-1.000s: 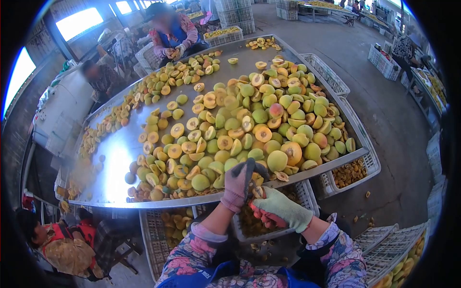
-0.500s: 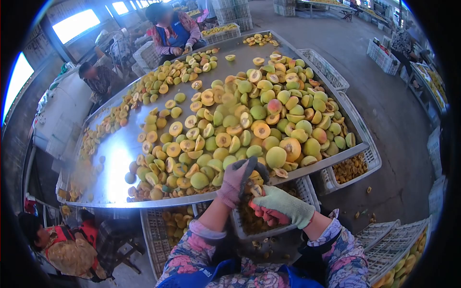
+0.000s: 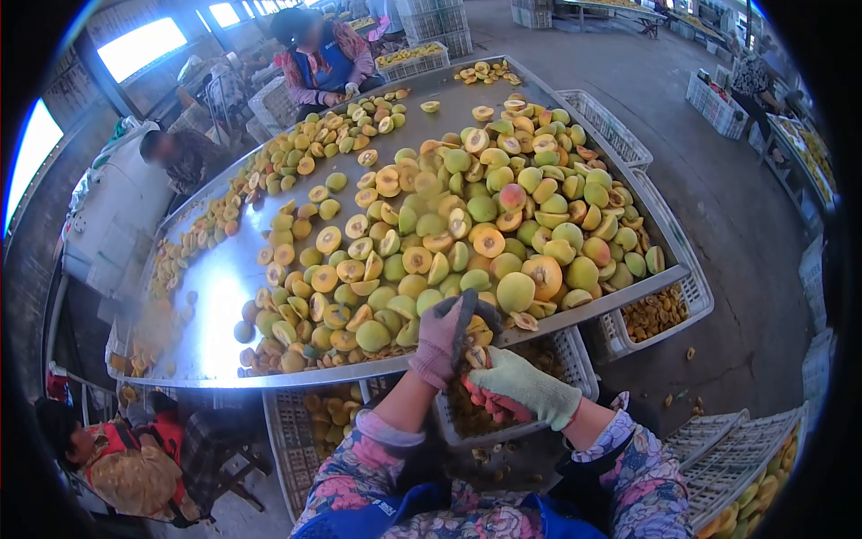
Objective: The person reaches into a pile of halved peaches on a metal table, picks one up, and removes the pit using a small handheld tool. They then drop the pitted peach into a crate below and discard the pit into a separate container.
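Observation:
My left hand (image 3: pixel 443 340), in a pinkish-purple glove with dark fingers, is closed on a yellow peach half (image 3: pixel 479 335) above the near edge of the metal table. Close against it, my right hand (image 3: pixel 521 388), in a pale green glove with a red palm, has its fingers curled. Something small and tan shows between the two hands, but I cannot make out what the right fingers grip. Many halved peaches (image 3: pixel 417 260) with green-yellow skins and orange flesh lie heaped on the table (image 3: pixel 269 214). Below my hands stands a crate (image 3: pixel 582 364) holding small brownish-orange pieces.
Another crate (image 3: pixel 703 292) of orange-brown pieces sits under the table's right corner. Crates of fruit (image 3: pixel 759 503) stand at lower right. A person (image 3: pixel 328 63) works across the table, another (image 3: pixel 193 157) at its far left, and a third (image 3: pixel 135 467) sits at lower left.
My right hand has shifted slightly and its red fingers have turned downward beside the peach half. My left hand stays nearly in place. The person at the far left has leaned leftward.

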`<state>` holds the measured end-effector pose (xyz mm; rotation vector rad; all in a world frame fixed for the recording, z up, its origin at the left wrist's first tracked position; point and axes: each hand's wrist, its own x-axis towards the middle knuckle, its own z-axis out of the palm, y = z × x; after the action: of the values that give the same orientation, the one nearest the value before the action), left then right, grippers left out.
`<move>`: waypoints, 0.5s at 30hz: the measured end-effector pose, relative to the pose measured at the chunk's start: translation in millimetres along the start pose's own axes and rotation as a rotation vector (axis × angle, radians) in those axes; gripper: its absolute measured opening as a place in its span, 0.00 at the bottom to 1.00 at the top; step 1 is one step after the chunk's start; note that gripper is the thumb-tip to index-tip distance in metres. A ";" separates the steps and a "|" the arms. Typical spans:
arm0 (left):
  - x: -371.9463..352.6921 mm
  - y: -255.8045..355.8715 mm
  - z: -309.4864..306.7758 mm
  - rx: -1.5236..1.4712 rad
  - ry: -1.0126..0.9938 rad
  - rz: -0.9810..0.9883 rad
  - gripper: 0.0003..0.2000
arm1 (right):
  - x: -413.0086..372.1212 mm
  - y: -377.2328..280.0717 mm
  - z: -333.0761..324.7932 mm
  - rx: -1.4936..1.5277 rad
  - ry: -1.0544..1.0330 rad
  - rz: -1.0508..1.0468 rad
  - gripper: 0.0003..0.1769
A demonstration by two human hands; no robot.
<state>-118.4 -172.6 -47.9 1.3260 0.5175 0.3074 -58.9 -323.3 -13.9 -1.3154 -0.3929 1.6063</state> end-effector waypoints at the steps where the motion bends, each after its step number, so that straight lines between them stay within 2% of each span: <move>1: -0.1 -2.9 2.9 0.037 0.080 0.047 0.20 | 0.1 1.0 -1.7 0.000 0.000 -0.002 0.12; 3: -1.8 -3.9 6.1 0.075 0.160 0.096 0.20 | 0.3 5.7 -5.8 0.230 -0.085 0.058 0.10; 5: -4.8 -1.3 8.6 0.063 0.133 0.220 0.20 | 4.1 12.2 -8.3 0.280 -0.131 0.060 0.10; 7: -3.2 -6.0 7.1 0.139 0.156 0.253 0.20 | 10.9 17.6 -15.4 0.329 -0.175 0.066 0.11; 9: -1.2 -8.7 5.8 0.215 0.178 0.285 0.21 | 17.9 22.6 -25.3 0.704 -0.550 0.217 0.09; 11: 0.0 -8.6 5.0 -0.061 0.062 0.168 0.19 | 18.2 25.7 -27.1 0.721 -0.577 0.201 0.10; 12: 0.0 -8.3 4.0 -0.062 0.062 0.169 0.19 | 17.9 26.3 -27.4 0.738 -0.603 0.186 0.11; 13: 0.0 -7.6 2.7 -0.031 0.025 0.170 0.17 | 10.1 19.1 -22.5 0.737 -0.601 0.185 0.11; 15: 1.1 -10.5 1.7 0.000 -0.012 0.171 0.16 | -10.0 -0.9 -6.3 0.108 -0.055 0.037 0.14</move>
<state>-117.4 -175.8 -58.1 1.3737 0.3943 0.4398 -53.7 -333.2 -10.0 -1.2051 -0.3123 1.6736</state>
